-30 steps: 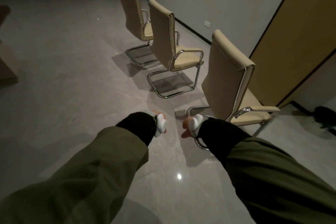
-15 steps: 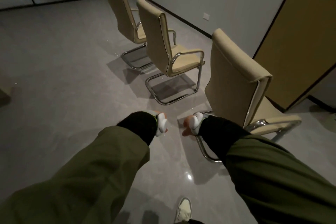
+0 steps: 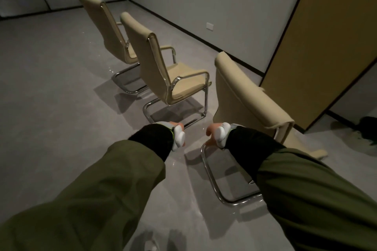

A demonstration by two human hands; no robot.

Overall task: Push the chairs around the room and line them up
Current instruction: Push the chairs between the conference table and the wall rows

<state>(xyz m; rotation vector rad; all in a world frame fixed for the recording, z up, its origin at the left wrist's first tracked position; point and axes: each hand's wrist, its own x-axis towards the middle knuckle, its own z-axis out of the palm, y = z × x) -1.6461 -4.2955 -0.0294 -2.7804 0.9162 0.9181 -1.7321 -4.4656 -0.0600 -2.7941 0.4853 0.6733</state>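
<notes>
Three cream cantilever chairs stand in a row facing the wall: far chair (image 3: 106,26) at 11 o'clock, middle chair (image 3: 155,67) at 12, near chair (image 3: 251,98) at 1, its spacing looser. Left hand (image 3: 176,135) and right hand (image 3: 216,134) hover in front, fingers curled, holding nothing, probably poised to nudge the near chair into line.
</notes>
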